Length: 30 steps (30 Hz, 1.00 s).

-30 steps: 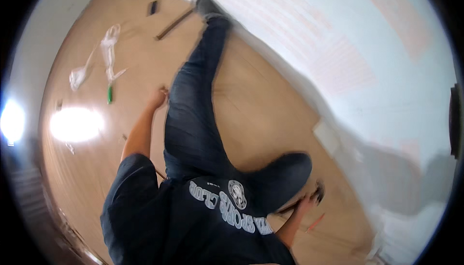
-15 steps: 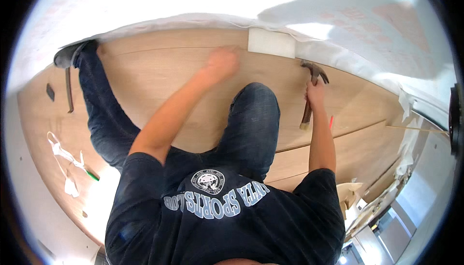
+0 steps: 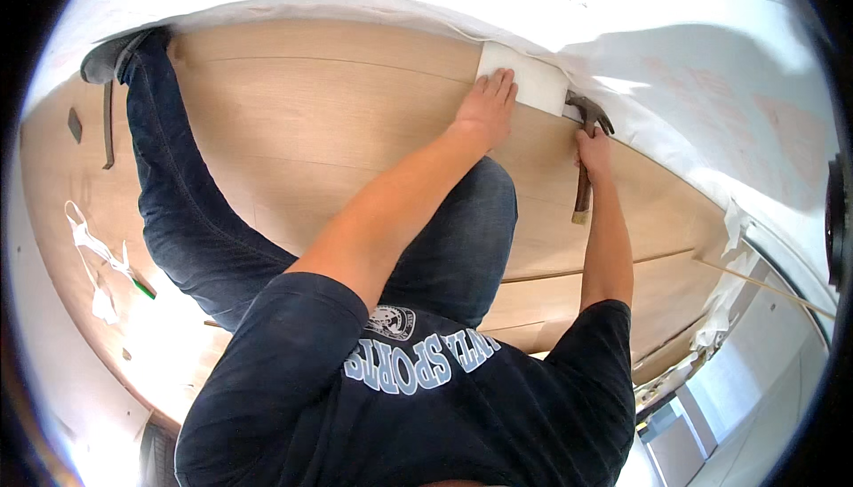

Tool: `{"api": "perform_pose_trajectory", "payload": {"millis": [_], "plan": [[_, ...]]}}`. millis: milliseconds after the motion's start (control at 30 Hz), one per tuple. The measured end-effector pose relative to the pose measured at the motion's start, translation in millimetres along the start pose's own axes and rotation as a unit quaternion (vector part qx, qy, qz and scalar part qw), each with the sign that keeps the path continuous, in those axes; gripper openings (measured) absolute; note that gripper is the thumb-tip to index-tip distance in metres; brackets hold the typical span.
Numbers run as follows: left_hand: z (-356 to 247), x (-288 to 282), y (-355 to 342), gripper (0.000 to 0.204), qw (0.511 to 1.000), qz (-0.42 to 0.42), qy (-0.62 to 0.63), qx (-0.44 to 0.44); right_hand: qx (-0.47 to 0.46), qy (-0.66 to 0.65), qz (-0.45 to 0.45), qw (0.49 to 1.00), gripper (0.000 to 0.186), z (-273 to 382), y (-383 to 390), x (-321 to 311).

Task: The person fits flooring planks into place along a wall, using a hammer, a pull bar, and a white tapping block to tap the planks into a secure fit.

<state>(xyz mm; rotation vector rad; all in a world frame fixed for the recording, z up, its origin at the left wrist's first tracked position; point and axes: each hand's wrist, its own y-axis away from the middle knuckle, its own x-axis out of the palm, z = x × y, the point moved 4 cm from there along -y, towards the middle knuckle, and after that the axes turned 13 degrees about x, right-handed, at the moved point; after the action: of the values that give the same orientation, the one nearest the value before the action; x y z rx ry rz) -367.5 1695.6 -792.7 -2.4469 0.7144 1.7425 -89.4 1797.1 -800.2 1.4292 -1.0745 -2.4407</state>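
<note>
My left hand (image 3: 487,112) lies with fingers extended on a pale rectangular piece (image 3: 531,80) at the edge of the wood-look plank floor (image 3: 302,114), where it meets white sheeting (image 3: 711,96). My right hand (image 3: 593,147) grips a claw hammer (image 3: 583,192) with a dark head and wooden handle. The hammer's head sits beside the right end of the pale piece, at the sheeting's edge; whether it touches is unclear. My bent knee is below my left hand.
A flat metal bar (image 3: 108,127) and small dark block (image 3: 75,124) lie by my outstretched foot at the left. White strapping (image 3: 89,238) and a green-handled item (image 3: 144,288) lie lower left. A thin strip (image 3: 764,283) and torn white material (image 3: 711,327) are along the right.
The view has swung round toward the sheeted edge. My left hand has come from beside my leg onto the pale piece. My right hand has raised the hammer to that piece's end.
</note>
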Motion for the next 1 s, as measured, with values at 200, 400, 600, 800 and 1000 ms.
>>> {"api": "perform_pose_trajectory", "payload": {"millis": [200,400,600,800,1000], "plan": [[0.6,-2.1,3.9,0.060,1.000,-0.014,-0.002,-0.013,0.033,-0.079,0.042,0.995,0.020,-0.3,3.9,-6.4],[-9.1,-3.3,-5.1,0.059,1.000,-0.015,-0.003,-0.012,-0.003,-0.005,-0.007,1.000,0.022,-9.4,-7.4,-1.9],[-4.7,-0.4,4.9,0.060,0.999,-0.033,-0.011,-0.014,0.035,-0.027,0.003,0.999,0.020,-2.0,2.0,-7.9],[-10.7,1.6,-0.7,0.060,0.999,-0.025,0.004,-0.022,0.023,-0.004,-0.006,1.000,0.022,0.6,9.9,1.0],[-6.5,1.9,1.5,0.060,1.000,-0.014,-0.005,-0.012,0.074,-0.021,-0.020,0.997,0.019,-16.6,-3.5,-15.1]]}}
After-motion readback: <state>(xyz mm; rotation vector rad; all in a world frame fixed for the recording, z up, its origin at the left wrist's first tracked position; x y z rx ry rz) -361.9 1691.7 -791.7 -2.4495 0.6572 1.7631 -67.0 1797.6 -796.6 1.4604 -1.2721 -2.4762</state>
